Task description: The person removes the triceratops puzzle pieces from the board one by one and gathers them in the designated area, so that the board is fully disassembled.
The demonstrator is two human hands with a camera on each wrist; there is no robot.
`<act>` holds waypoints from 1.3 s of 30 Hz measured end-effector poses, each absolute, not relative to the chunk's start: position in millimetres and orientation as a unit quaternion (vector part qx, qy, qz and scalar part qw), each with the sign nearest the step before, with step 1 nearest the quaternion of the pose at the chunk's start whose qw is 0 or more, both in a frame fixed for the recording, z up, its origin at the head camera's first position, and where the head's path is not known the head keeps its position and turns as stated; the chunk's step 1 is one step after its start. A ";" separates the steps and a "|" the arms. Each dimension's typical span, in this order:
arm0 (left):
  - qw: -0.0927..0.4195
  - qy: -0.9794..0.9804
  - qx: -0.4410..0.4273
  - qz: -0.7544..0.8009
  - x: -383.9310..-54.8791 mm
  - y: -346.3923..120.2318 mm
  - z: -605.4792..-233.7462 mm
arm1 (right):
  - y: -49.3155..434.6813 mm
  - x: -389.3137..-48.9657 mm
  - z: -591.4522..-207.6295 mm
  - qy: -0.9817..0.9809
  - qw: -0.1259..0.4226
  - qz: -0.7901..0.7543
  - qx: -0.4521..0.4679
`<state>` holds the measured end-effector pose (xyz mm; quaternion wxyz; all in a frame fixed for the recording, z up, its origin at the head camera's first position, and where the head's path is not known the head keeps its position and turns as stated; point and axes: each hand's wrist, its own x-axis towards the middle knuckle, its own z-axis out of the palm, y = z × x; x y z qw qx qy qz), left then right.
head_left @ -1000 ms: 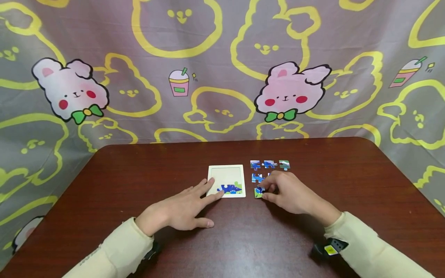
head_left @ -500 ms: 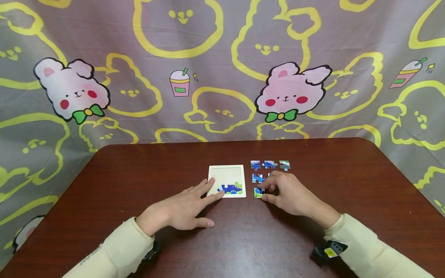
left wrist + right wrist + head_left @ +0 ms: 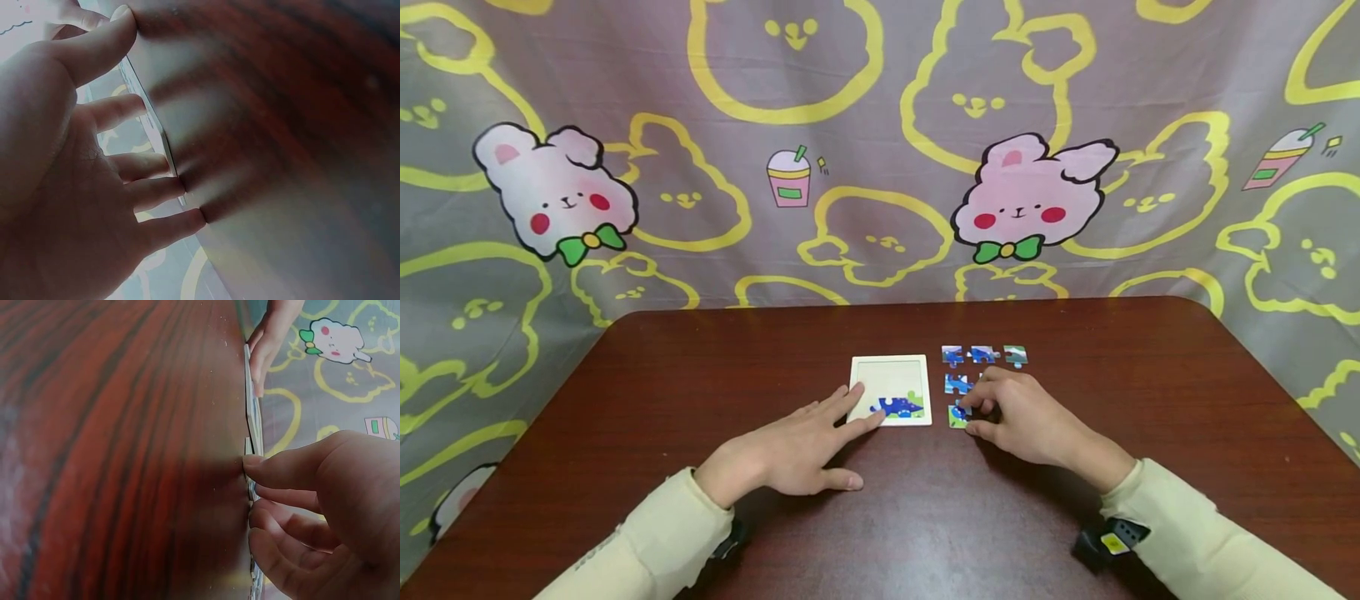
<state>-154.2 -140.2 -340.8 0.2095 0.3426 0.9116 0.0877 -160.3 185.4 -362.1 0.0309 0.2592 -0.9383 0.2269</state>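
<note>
In the head view my left hand [image 3: 793, 450] lies with fingers spread. Its fingertips touch the left part and lower edge of a white-rimmed puzzle tray [image 3: 887, 377]. Blue and green puzzle pieces [image 3: 898, 407] fill part of the tray's bottom row. My right hand [image 3: 1030, 417] pinches a blue and green puzzle piece [image 3: 957, 417] flat on the table, right of the tray. The right wrist view shows the thumb [image 3: 255, 461] at that piece's edge, with the other fingers curled. Behind it lies a blue piece [image 3: 956, 384]; a neighbour is mostly hidden by my right hand.
Farther back is a row of loose pieces: a blue one at left [image 3: 952, 355], another blue one [image 3: 982, 354] and a green-grey one [image 3: 1015, 355]. Everything lies on a dark reddish-brown table [image 3: 737, 350]. A patterned curtain [image 3: 880, 167] hangs behind the table.
</note>
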 end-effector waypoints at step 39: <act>0.202 0.910 0.351 0.081 -153.1 -141.9 -342.1 | 126.2 -182.9 -359.3 -0.907 -0.014 0.287 0.308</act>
